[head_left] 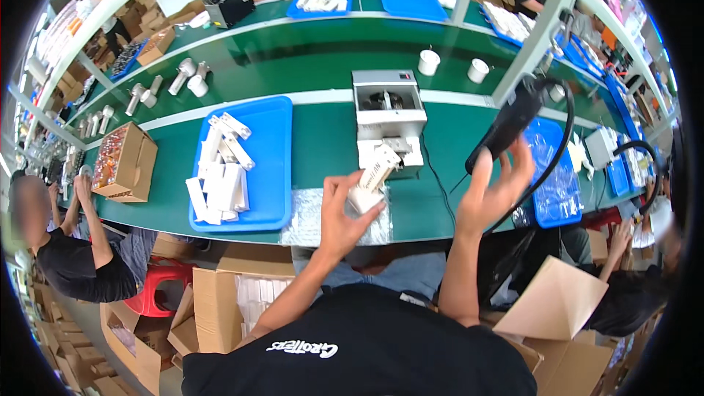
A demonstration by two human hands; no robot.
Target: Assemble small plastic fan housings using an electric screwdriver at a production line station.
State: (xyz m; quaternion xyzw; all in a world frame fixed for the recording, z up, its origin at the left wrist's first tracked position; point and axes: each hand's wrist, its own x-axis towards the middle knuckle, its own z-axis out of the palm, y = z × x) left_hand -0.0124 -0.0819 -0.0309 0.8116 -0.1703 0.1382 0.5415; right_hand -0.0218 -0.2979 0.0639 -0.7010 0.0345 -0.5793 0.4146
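Note:
My left hand (343, 213) is closed around a white plastic housing (376, 174), a narrow block with dark print on its side, tilted up in front of the grey screw feeder (389, 114). My right hand (495, 191) is raised with its fingers apart. Just beyond it hangs a black electric screwdriver (511, 119), its thin bit slanting down to the left. The thumb side overlaps the tool's lower end; whether they touch is unclear. Beneath my left hand lies a silvery bubble-wrap sheet (302, 218) on the green bench.
A blue tray (275, 169) at left holds several white housings (224, 183). At right, another blue tray (557, 209) holds clear plastic parts. White cups (429, 63) stand on the conveyor. An orange-filled carton (136, 169) sits beside a co-worker at left. The screwdriver's black cable (568, 132) loops at right.

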